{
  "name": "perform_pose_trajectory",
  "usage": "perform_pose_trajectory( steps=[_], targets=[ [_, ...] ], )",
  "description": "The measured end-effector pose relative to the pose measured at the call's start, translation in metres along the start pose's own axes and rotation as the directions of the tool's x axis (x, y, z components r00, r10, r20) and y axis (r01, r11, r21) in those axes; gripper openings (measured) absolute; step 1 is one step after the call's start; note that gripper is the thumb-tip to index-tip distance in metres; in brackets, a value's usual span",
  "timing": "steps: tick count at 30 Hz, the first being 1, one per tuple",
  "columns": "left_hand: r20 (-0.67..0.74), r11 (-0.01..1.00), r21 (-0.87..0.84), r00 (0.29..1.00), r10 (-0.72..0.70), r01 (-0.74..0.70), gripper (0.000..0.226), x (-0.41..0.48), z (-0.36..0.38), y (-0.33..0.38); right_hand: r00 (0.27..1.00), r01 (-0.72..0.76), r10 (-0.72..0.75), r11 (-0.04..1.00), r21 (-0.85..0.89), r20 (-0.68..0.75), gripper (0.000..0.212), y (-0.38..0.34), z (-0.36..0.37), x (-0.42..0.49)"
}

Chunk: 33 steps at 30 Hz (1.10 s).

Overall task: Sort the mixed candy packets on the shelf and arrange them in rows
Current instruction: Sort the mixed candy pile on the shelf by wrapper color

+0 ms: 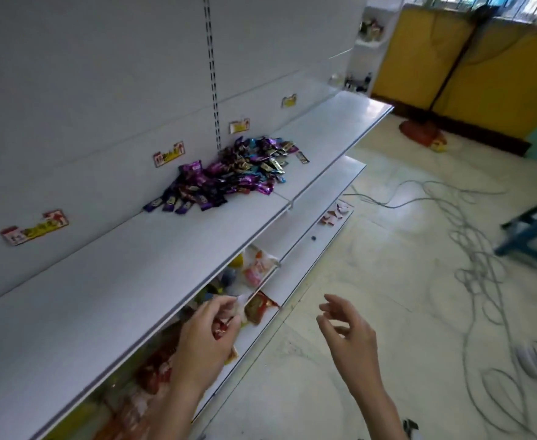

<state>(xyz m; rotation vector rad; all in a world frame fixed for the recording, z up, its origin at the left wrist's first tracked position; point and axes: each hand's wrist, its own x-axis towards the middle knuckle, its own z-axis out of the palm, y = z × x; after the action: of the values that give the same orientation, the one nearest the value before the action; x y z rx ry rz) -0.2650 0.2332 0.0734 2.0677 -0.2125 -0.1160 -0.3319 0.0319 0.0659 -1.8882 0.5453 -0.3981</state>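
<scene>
A mixed heap of candy packets (235, 173), purple, blue and black-and-gold, lies against the back panel on the upper white shelf (140, 268). A few purple packets (172, 203) spread out at its near left edge, and one packet (302, 158) lies apart on the right. My left hand (206, 338) hangs below the shelf's front edge, far from the heap, with its fingers loosely curled in front of the lower shelf's goods. My right hand (346, 338) floats over the floor, fingers relaxed and spread, holding nothing.
Yellow-and-red price tags (35, 228) are stuck along the back panel. The lower shelf (295, 227) holds assorted snack bags (256, 268). Grey cables (470, 249) snake over the tiled floor, with a blue stand (533, 223) at right and a red bag (419, 131) far back.
</scene>
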Motion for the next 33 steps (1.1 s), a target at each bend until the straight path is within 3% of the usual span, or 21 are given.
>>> perform_pose_trajectory(
  steps=[7,14,26,33],
  targets=[
    [0.066,0.999,0.054,0.998,-0.012,0.008,0.024,0.045,0.044,0.022,0.992,-0.118,0.12,0.991,0.064,-0.041,0.03,0.028,-0.027,0.042],
    [0.083,0.997,0.07,0.996,-0.018,0.012,0.023,0.133,0.098,0.034,0.991,-0.129,0.131,0.99,0.051,-0.036,0.029,0.047,-0.037,0.136],
    [-0.033,1.0,0.002,0.999,-0.011,0.011,0.023,0.313,0.175,0.102,0.999,-0.024,0.023,0.999,0.042,0.043,0.03,0.024,-0.058,0.358],
    [-0.179,0.989,-0.001,0.973,-0.146,0.148,0.022,0.383,0.196,0.095,0.984,0.013,-0.019,0.999,0.031,0.18,0.029,0.03,-0.043,0.458]
  ],
)
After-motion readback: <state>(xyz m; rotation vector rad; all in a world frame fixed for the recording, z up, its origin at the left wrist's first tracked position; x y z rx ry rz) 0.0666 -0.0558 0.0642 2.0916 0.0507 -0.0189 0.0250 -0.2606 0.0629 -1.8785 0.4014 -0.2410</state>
